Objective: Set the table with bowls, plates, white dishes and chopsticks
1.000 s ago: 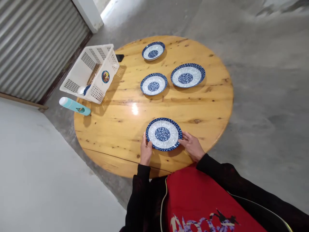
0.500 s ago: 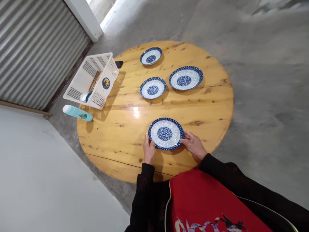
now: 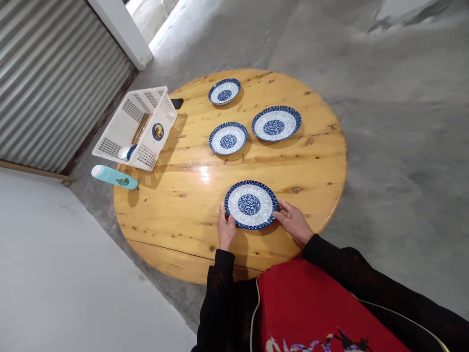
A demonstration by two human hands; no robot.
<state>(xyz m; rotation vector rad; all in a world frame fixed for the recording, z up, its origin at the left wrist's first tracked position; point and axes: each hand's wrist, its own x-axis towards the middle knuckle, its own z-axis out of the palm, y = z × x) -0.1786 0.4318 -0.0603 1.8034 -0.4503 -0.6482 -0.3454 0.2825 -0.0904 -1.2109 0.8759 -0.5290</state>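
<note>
Plate (image 3: pixel 249 205): lower ctr of frame; round, glossy, blue/white, prob. ceramic.
L hand (image 3: pixel 226 231): part-closed, gripping left rim, thumb on top.
R hand (image 3: pixel 294 224): same, right rim.
Handling: even grip both sides, hold lvl; slick glaze may slip.
Bench (image 3: pixel 176 195): round, varnished, knotty wood.
Basket (image 3: pixel 156 145): upper left, white perf. plastic.

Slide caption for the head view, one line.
Left hand and right hand hold a blue-rimmed plate from opposite sides, three more plates beyond it on a wooden table.
</note>
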